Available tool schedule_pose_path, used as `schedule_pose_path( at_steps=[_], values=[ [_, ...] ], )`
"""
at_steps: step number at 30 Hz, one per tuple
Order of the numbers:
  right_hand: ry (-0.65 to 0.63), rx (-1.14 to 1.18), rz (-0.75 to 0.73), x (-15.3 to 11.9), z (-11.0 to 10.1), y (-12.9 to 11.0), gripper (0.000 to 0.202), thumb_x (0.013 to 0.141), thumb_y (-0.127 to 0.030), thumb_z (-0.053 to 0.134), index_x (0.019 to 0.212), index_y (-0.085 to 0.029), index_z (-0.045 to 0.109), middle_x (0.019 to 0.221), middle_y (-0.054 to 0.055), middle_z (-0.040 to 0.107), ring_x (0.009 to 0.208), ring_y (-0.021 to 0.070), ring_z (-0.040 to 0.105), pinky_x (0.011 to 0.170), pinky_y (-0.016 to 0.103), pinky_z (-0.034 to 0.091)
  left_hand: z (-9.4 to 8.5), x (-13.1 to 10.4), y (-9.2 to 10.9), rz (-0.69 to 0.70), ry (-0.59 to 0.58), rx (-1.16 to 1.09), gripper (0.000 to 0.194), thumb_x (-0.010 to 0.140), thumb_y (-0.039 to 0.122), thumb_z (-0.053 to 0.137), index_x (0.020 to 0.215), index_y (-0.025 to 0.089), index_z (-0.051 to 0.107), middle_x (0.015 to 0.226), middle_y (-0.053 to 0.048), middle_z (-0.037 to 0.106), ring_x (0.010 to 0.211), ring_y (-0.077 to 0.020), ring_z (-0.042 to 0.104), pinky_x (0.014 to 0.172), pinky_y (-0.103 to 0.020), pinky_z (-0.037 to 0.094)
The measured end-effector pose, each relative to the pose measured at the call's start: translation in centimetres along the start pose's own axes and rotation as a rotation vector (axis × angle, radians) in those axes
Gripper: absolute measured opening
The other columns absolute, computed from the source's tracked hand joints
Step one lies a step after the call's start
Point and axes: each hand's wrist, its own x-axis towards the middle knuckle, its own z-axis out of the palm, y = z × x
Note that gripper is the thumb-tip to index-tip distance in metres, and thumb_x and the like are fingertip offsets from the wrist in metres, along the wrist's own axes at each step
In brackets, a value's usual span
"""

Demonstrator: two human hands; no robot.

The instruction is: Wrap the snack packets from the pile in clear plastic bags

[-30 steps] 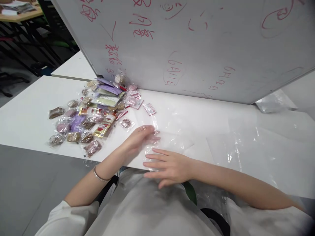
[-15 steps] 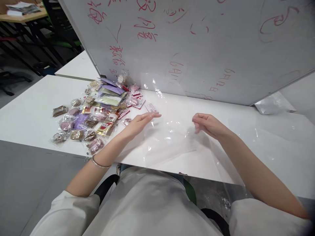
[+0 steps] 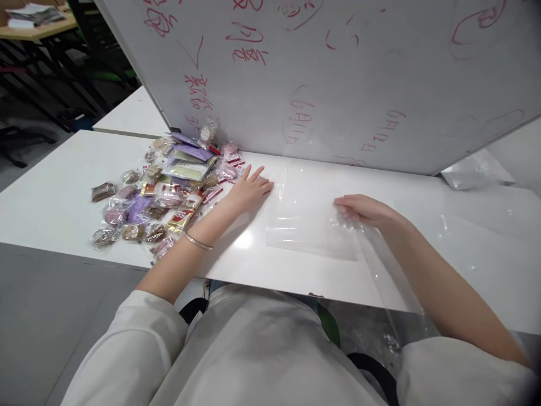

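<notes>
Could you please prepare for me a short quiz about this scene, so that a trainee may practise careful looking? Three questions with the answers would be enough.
1. True or false: as the camera sees it, the pile of wrapped items lies to the left of the right hand.
2. Choose one: what does the right hand hold?
A) a gold packet
B) clear plastic
C) a purple packet
3. Short answer: which hand has its fingers spread apart?

Key:
1. True.
2. B.
3. The left hand.
</notes>
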Motion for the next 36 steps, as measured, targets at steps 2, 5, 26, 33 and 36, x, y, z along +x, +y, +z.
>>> schedule_pose_path(
  at_steps=[2,5,26,33,36],
  values=[
    [-0.036,0.12,0.008,0.4,0.1,-0.2,0.026,0.076,-0.037,0.077,0.073,-0.021,0.057,0.065,0.001,0.057,0.058,0.0132,0.055,0.051,0.026,0.049,-0.2,0.7,-0.6,-0.034,-0.006,-0.023,0.042,0.081,0.004,0.048,0.117,0.015,0.067,0.119,-0.012,0.066,0.14,-0.0335,0.039,0.119,-0.059,0.009],
    [-0.01,0.183,-0.008,0.3,0.2,-0.2,0.024,0.072,-0.04,0.08,0.077,-0.022,0.064,0.067,0.002,0.059,0.059,0.0152,0.057,0.049,0.028,0.05,-1.4,0.3,-1.1,-0.125,-0.08,-0.137,0.018,0.078,0.014,0.061,0.093,0.013,0.071,0.098,-0.012,0.065,0.114,-0.0322,0.057,0.112,-0.053,0.028],
    [-0.104,0.012,-0.4,-9.2,4.2,-0.9,0.035,0.094,-0.06,0.049,0.098,-0.026,0.056,0.082,0.001,0.072,0.044,0.0124,0.06,0.044,0.027,0.048,-8.4,-5.5,3.8,-0.108,0.231,-0.38,0.041,0.087,0.033,0.059,0.124,0.015,0.06,0.112,-0.009,0.056,0.096,-0.021,0.059,0.087,-0.034,0.049],
    [-0.057,-0.055,-0.074,-6.7,5.7,1.4,0.038,0.09,-0.058,0.055,0.11,-0.026,0.059,0.052,-0.008,0.042,0.034,0.0086,0.03,0.035,0.024,0.02,-10.4,-7.2,4.7,0.016,0.175,-0.505,0.045,0.088,0.034,0.061,0.131,0.023,0.057,0.117,-0.008,0.055,0.095,-0.0198,0.06,0.089,-0.035,0.049],
    [0.091,-0.25,-0.141,-6.0,6.8,2.7,0.043,0.095,-0.059,0.044,0.116,-0.024,0.057,0.054,-0.003,0.053,0.043,0.0168,0.048,0.046,0.031,0.04,-6.5,-6.3,6.8,0.262,-0.099,-0.591,0.046,0.087,0.028,0.06,0.132,0.02,0.058,0.113,-0.009,0.06,0.087,-0.0187,0.062,0.079,-0.03,0.051]
  ],
)
